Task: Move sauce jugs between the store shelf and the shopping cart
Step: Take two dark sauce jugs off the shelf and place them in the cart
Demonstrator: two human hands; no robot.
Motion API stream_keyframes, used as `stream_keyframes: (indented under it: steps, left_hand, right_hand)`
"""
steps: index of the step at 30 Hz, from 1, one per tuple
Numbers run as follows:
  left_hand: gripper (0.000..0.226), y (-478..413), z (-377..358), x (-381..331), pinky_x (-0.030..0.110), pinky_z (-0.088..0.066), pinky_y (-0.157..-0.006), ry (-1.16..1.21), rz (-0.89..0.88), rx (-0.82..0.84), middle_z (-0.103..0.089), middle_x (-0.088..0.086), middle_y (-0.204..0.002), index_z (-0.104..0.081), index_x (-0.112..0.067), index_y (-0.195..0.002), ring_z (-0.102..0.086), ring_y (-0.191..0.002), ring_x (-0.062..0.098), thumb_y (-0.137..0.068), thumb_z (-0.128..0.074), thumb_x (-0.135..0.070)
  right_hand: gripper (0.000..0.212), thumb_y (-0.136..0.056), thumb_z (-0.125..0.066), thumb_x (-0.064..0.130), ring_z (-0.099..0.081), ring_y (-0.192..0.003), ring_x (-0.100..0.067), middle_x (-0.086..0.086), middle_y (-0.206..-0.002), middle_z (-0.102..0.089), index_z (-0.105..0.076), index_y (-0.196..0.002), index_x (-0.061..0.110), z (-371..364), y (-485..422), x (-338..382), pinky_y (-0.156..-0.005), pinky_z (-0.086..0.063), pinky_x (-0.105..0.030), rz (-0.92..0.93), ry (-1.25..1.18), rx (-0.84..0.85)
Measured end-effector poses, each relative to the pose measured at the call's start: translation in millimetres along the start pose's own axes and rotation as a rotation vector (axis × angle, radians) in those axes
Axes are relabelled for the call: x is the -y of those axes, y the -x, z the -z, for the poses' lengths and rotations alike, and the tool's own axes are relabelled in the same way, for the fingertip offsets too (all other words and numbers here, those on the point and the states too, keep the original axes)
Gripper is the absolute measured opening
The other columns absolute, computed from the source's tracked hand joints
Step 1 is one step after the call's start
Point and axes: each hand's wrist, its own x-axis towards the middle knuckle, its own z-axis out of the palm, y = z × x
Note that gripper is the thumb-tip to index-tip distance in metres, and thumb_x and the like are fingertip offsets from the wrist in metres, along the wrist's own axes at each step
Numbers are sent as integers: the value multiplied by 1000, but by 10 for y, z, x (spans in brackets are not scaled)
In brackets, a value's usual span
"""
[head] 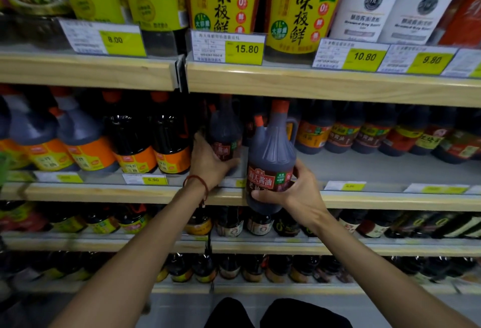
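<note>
- Brown soy sauce jug (pixel 270 155) at the centre of the frame: the right hand (pixel 299 194) grips its labelled lower body, fingers curled under the front and thumb up the side.
- The jug is upright, neck up. Its base hangs just below the front lip of the middle shelf (pixel 390 200), so it is off the board.
- The left hand (pixel 208 163), just to the left, clasps a second jug (pixel 225 135) that seems to stand on that shelf.
- Bare shelf board lies behind and to the right of the held jug.

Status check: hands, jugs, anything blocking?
Left hand grips dark jug on shelf. Right hand holds second jug at shelf's front edge. No obstruction seen; cart not in view.
</note>
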Motion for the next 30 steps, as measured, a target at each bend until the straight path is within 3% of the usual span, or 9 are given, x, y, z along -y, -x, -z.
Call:
stream_keyframes:
  steps: [5,8,12,15,19,21,23,25,30]
  left_hand:
    - [49,393,313,-3,21,-49,-100,133,-96,-198,-60,4,-129,-52,-9,-132,-59,-120,13,-88,-73,-9]
    - [31,529,534,-157,27,-54,-99,330,67,145,-67,-4,-119,-60,-14,-125,-66,-114,15,-95,-68,-10]
    - [48,648,622,-339,28,-52,-103,428,129,550,-69,-10,-127,-56,-31,-136,-63,-122,7,-90,-67,-41]
    - [69,668,645,-415,21,-50,-101,222,-40,473,-65,-18,-128,-46,-27,-148,-61,-117,-6,-88,-76,-41]
    - [61,635,693,-393,6,-44,-90,235,-128,391,-59,-28,-124,-41,-31,-143,-58,-113,-16,-92,-72,-18]
    - [60,559,704,-425,8,-44,-92,256,-137,380,-60,-23,-127,-43,-27,-144,-59,-116,-12,-93,-72,-14]
    - [63,459,728,-435,13,-46,-98,261,-135,395,-61,-14,-134,-43,-21,-148,-58,-122,-6,-93,-73,-15]
    - [67,362,746,-388,15,-41,-106,216,-163,380,-55,-5,-141,-44,-17,-150,-51,-128,-8,-91,-75,-21]
    - [64,277,759,-258,1,-34,-99,155,-174,323,-43,11,-132,-47,-12,-147,-45,-112,-26,-89,-75,-12]
  right_hand:
    - [92,-51,-105,22,-73,-103,-12,4,-116,-73,-56,-129,20,-116,-43,48,-89,-63,-40,-20,-10,60]
    - [93,-49,-105,27,-74,-103,-15,1,-115,-75,-57,-128,17,-195,-95,51,-89,-63,-43,-56,-24,95]
    - [93,-49,-105,29,-75,-102,-18,-2,-115,-75,-57,-128,14,-376,-143,101,-90,-63,-46,-60,-21,151]
    - [94,-62,-100,12,-71,-108,-9,-5,-125,-69,-46,-138,11,-431,-150,192,-91,-61,-33,-38,-11,266]
    - [89,-80,-78,-17,-62,-106,13,0,-129,-54,-24,-147,4,-369,-229,265,-87,-52,-14,49,-26,444]
    - [91,-81,-83,-5,-56,-124,5,-5,-138,-48,-22,-147,14,-380,-336,300,-101,-52,-25,65,19,436]
    - [96,-75,-91,34,-42,-143,-15,-10,-147,-38,-25,-145,37,-402,-394,380,-117,-44,-44,78,61,415]
    - [91,-74,-87,49,-35,-144,-19,-6,-145,-33,-27,-143,46,-373,-452,403,-118,-41,-44,96,157,426]
    - [78,-92,-74,-1,-56,-110,2,-12,-139,-34,-33,-156,16,-393,-453,311,-85,-52,-11,112,124,365]
